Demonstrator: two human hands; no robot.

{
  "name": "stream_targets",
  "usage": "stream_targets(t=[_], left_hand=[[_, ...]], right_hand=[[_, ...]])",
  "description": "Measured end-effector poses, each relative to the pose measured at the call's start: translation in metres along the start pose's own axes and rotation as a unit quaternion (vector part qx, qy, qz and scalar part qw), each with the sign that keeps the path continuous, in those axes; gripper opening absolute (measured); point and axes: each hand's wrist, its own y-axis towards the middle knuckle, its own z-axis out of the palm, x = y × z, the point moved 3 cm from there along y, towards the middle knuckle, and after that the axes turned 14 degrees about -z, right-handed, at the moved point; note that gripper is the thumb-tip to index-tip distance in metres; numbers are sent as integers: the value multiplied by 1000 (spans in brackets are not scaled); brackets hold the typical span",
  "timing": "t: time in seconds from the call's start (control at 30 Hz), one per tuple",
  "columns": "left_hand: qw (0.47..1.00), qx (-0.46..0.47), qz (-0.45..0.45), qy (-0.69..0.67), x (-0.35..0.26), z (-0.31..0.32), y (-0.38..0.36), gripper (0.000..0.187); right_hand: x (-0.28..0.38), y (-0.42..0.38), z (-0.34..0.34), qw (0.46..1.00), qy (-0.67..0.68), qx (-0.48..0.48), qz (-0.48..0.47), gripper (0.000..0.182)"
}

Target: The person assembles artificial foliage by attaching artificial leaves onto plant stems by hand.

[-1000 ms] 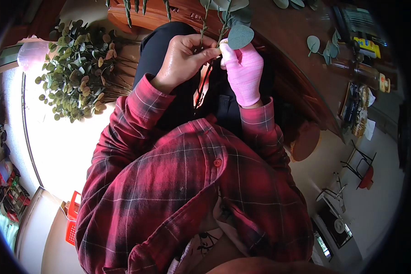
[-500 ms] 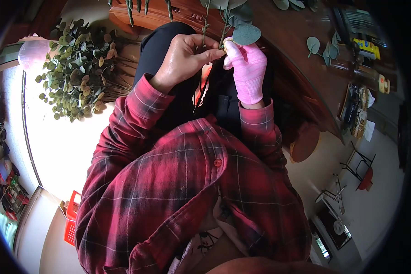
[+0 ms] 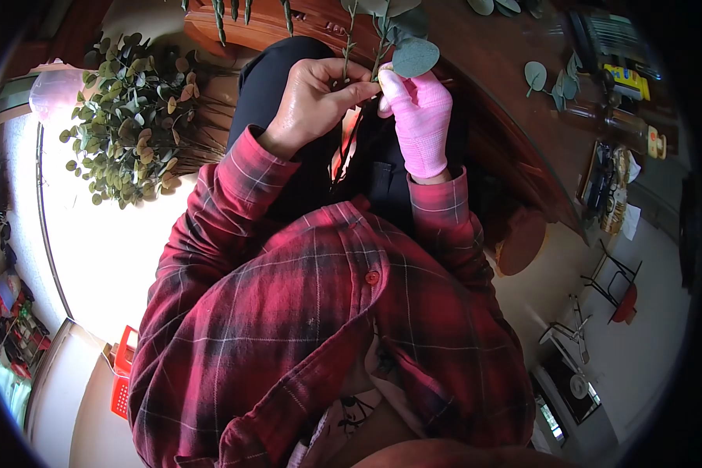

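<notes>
Bare and bent at the fingers, my left hand (image 3: 310, 101) pinches a leafy stem (image 3: 377, 54) between thumb and forefinger, above my lap. My right hand (image 3: 420, 109), in a pink knit glove, is closed on the same stem, its fingertips meeting those of my left hand. Round grey-green leaves (image 3: 415, 58) like eucalyptus grow from the stem above the right glove. A second, thinner stem (image 3: 349, 39) rises by my left fingers. The exact pinch point is partly hidden by the fingertips.
A large bunch of leafy branches (image 3: 132, 125) lies at the left. On the dark wooden table (image 3: 515, 70) at the right are loose leaf sprigs (image 3: 561, 82), a brown bottle (image 3: 628, 131) and a yellow package (image 3: 626, 83). A red plastic basket (image 3: 122, 382) stands at lower left.
Both hands stay together on the stem. The gloved right hand and the stem have shifted very slightly left.
</notes>
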Motion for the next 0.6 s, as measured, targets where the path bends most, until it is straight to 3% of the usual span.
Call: stream_targets(t=[0.6], left_hand=[[999, 29, -28, -5, -8, -1, -3, 11]], right_hand=[[15, 2, -10, 999, 41, 10, 0, 9]])
